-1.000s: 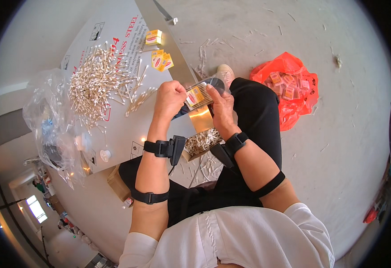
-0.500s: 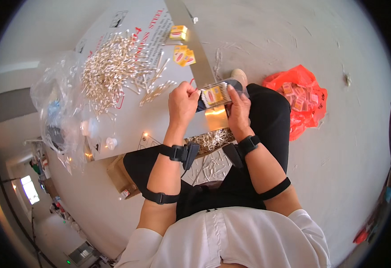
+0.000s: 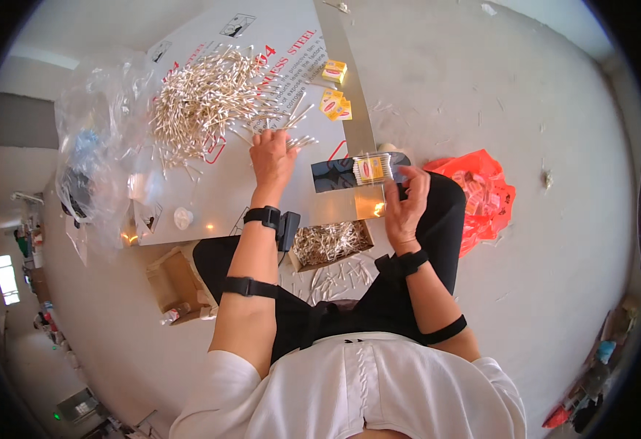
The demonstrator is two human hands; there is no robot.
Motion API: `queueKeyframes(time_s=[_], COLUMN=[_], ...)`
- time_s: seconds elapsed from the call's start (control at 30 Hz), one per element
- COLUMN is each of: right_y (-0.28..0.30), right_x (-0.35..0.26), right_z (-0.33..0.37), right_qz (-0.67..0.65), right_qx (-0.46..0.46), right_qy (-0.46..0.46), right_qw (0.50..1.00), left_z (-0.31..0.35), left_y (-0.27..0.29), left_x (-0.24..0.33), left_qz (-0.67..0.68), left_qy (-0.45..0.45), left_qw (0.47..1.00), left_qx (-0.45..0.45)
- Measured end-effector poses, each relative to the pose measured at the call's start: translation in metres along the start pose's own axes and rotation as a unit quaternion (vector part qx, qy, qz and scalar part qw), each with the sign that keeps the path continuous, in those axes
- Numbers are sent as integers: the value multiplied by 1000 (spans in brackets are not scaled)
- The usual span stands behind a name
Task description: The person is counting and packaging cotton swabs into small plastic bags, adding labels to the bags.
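Swab pack (image 3: 369, 170) lies just left of my loosely spread, unburdened right hand (image 3: 407, 207), presumably for easy reach, while I can't tell whether my left hand (image 3: 271, 161) pinches loose swabs (image 3: 303, 141) beside it.

Left hand (image 3: 270, 159) moved from pack (image 3: 371, 170) to swabs (image 3: 303, 141), apparently.

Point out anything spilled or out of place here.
Loose white sticks, apparently swabs, lie scattered across the floor, showing just below the open box. They look spilled, since the others sit gathered in that box or in the heap of swabs.
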State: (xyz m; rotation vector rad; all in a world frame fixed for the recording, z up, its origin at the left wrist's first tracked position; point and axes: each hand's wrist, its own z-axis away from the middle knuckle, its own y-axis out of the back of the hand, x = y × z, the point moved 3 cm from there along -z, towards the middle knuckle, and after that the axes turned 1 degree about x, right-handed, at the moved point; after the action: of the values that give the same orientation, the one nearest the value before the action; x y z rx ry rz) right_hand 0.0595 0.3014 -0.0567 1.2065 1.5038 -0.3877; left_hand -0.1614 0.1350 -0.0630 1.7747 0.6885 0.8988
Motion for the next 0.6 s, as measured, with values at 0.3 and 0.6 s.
queueKeyframes(time_s=[0.3,0.6], right_y=[-49,-89], right_x=[-31,-31], right_z=[32,49], right_qz=[-74,-89], right_qx=[-167,-178], right_qy=[8,20], right_qw=[983,980], left_z=[69,114], left_y=[8,0], left_x=[10,17], left_qz=[76,23], left_qy=[-50,-33], left_qw=[995,997], left_qx=[37,-65])
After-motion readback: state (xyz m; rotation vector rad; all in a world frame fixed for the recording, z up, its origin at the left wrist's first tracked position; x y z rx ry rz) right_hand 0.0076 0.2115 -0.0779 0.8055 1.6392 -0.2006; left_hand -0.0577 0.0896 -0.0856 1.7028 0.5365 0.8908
